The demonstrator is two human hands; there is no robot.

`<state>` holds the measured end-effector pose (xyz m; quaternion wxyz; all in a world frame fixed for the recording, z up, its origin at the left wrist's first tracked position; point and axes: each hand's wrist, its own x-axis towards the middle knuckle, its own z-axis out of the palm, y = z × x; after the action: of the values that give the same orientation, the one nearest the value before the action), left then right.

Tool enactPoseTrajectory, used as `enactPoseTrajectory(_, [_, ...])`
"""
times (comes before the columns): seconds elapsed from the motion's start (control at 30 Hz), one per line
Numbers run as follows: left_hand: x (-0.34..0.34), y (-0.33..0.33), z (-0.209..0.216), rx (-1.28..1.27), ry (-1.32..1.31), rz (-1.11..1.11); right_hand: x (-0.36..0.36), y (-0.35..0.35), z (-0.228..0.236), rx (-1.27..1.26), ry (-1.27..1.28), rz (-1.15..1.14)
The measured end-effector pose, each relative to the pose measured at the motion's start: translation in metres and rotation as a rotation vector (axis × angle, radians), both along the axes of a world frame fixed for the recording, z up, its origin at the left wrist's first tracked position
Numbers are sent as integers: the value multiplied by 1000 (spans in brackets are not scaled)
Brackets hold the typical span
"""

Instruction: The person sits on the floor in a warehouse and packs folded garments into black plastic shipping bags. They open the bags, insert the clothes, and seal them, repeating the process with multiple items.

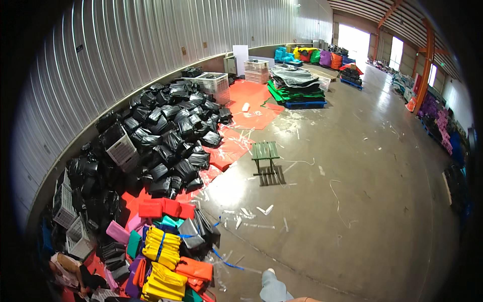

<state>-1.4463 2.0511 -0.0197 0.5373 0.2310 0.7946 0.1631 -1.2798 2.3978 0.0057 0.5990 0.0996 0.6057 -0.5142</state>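
Note:
Neither my left hand nor my right hand can be made out. A thin sliver of bare skin (305,300) shows at the lower edge, too little to tell which part of me it is. Beside it, my grey-clad leg (273,288) reaches onto the concrete floor. To the left of the leg lie orange folded fabric bundles (195,271) and yellow folded bundles (162,246), one tied with blue strap. Red bundles (163,207), a pink one (118,232) and dark grey ones (192,233) are heaped around them.
A person (70,272) bends at the lower left. Black plastic-wrapped packages (173,136) pile along the metal wall, with white crates (119,144) among them. A green folding stool (265,151) stands mid-floor. Farther off, green and grey sheets (297,88) rest on a blue pallet (305,105). Scraps litter the floor.

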Motion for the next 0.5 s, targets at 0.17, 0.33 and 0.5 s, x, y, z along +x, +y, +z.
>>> enactPoseTrajectory(0.17, [-100,59,35,-6,-51,128,-127,60,37,-54,-121,101])
enactPoseTrajectory(0.33, [-182,95,53,21,-164,50,-233,87,49,-131,-101,290])
enactPoseTrajectory(0.5, [-252,132,56,56,-307,-170,-349,127,19,-188,47,209])
